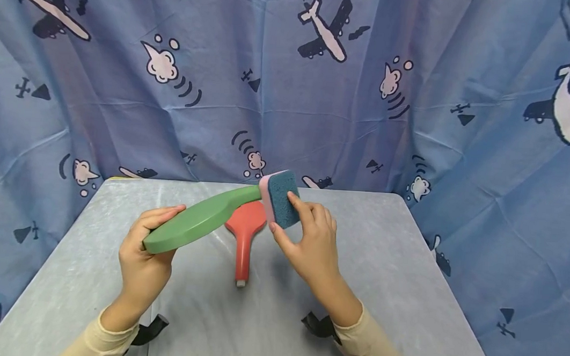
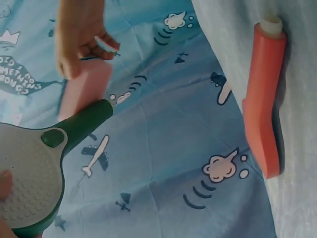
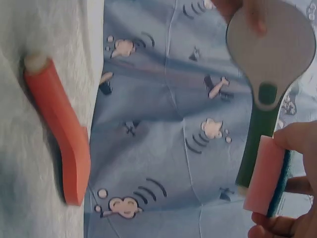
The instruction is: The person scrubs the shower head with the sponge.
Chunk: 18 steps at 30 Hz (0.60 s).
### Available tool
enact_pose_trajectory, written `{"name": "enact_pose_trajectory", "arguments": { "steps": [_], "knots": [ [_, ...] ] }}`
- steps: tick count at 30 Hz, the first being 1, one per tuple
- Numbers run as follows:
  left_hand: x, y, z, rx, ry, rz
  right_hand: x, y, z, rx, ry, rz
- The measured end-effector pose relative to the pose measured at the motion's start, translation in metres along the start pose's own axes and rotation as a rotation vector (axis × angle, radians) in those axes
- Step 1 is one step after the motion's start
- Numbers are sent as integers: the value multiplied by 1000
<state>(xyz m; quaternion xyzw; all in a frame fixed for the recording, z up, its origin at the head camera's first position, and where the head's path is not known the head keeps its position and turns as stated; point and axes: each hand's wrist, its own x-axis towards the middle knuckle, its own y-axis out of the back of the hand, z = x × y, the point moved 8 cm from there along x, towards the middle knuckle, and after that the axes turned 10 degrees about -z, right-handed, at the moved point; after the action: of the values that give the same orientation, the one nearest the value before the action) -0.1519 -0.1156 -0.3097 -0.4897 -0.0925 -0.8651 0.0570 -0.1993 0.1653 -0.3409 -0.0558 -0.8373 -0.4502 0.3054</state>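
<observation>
A green shower head (image 1: pixel 193 221) with a pale nozzle face (image 2: pixel 29 171) is held up above the table. My left hand (image 1: pixel 142 264) grips it by its round head, thumb on top, and the handle points away to the right. Between the fingers and thumb of my right hand (image 1: pixel 317 249) is a sponge (image 1: pixel 285 202), pink on one side and blue-green on the other. Its pink side (image 3: pixel 267 171) lies against the handle near the end. A red shower head (image 1: pixel 244 246) rests on the table behind and below, its handle toward me.
The grey-white table (image 1: pixel 382 269) reaches back to a blue curtain (image 1: pixel 212 88) printed with airplanes, which also hangs at both sides. Black straps (image 1: pixel 318 326) show near both wrists.
</observation>
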Motion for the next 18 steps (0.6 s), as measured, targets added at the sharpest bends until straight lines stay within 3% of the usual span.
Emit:
{"name": "enact_pose_trajectory", "arguments": {
  "steps": [3, 10, 15, 18],
  "knots": [
    [2, -1, 5, -14, -27, 5, 1, 1, 4, 30, -12, 3],
    [-2, -6, 1, 11, -50, -34, -13, -10, -35, 234, 206, -71],
    [-3, -5, 0, 13, -47, -29, -17, -4, -47, 439, 333, -95],
    [-3, -4, -2, -9, -48, -25, -15, -4, -44, 392, 311, -76]
  ]
}}
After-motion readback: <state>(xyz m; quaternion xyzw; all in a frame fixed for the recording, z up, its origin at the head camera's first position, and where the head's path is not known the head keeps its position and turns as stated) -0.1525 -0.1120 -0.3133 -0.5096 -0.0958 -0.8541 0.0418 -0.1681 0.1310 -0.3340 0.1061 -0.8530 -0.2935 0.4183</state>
